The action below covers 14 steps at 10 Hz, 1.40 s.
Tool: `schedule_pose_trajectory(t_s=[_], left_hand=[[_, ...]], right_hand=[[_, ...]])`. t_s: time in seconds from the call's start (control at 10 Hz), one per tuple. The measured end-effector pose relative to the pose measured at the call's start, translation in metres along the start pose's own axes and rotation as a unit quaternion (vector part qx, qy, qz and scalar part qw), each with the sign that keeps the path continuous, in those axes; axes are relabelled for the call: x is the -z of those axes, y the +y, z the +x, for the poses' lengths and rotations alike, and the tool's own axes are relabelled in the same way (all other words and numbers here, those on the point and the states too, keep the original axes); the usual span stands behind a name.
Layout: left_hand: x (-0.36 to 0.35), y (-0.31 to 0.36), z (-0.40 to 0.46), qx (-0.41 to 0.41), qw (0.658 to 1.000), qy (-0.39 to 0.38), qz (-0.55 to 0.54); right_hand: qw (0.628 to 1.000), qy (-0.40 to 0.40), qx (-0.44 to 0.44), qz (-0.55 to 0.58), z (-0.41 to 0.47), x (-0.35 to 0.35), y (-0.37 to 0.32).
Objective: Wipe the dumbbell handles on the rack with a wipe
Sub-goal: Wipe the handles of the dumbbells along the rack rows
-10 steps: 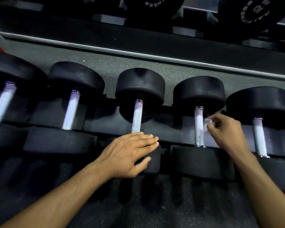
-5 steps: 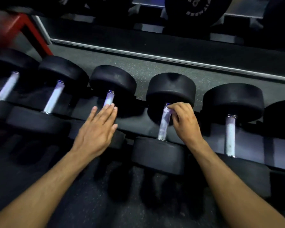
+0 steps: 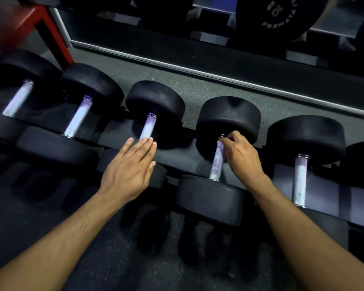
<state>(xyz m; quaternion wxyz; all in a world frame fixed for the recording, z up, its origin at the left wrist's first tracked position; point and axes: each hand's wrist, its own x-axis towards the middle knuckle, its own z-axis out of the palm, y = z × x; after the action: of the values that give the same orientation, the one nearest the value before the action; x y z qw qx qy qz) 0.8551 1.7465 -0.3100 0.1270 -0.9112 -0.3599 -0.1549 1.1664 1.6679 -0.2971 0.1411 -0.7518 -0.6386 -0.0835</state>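
Right hand pinches handle (wipe probably hidden); left hand fingers straight.

Far left: red metal frame leg, slanting. Far right: black weight plate with pale lettering, standing on edge. Between: speckled dark rubber floor, crossed by pale metal strip running left to right.
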Motion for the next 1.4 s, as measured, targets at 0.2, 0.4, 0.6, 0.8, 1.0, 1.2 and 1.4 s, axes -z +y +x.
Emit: schedule_pose_trajectory(t_s=[0.2,0.4,0.6,0.8,1.0,1.2,1.4], left_hand=[[-0.001,-0.002,0.0,-0.004,1.0,0.014,0.003],[0.0,-0.002,-0.001,-0.004,1.0,0.016,0.004],[0.0,-0.002,-0.001,-0.001,1.0,0.021,-0.007],[0.0,-0.002,-0.001,0.007,1.0,0.021,-0.011],[-0.001,0.0,-0.001,0.012,0.999,0.02,-0.029],[0.001,0.0,-0.002,0.013,0.999,0.021,-0.033],[0.001,0.001,-0.002,0.01,0.999,0.033,-0.028]], right_hand=[[0.997,-0.037,0.029,0.06,0.003,0.004,0.004],[0.972,-0.152,0.109,0.145,-0.009,0.012,0.007],[0.939,-0.238,0.12,0.216,-0.02,0.018,0.001],[0.978,-0.139,0.103,0.114,-0.005,0.016,0.001],[0.994,-0.089,0.061,-0.036,0.017,0.014,0.003],[0.993,-0.108,0.041,-0.005,0.009,0.014,-0.005],[0.965,-0.23,0.105,0.066,-0.01,0.016,-0.015]])
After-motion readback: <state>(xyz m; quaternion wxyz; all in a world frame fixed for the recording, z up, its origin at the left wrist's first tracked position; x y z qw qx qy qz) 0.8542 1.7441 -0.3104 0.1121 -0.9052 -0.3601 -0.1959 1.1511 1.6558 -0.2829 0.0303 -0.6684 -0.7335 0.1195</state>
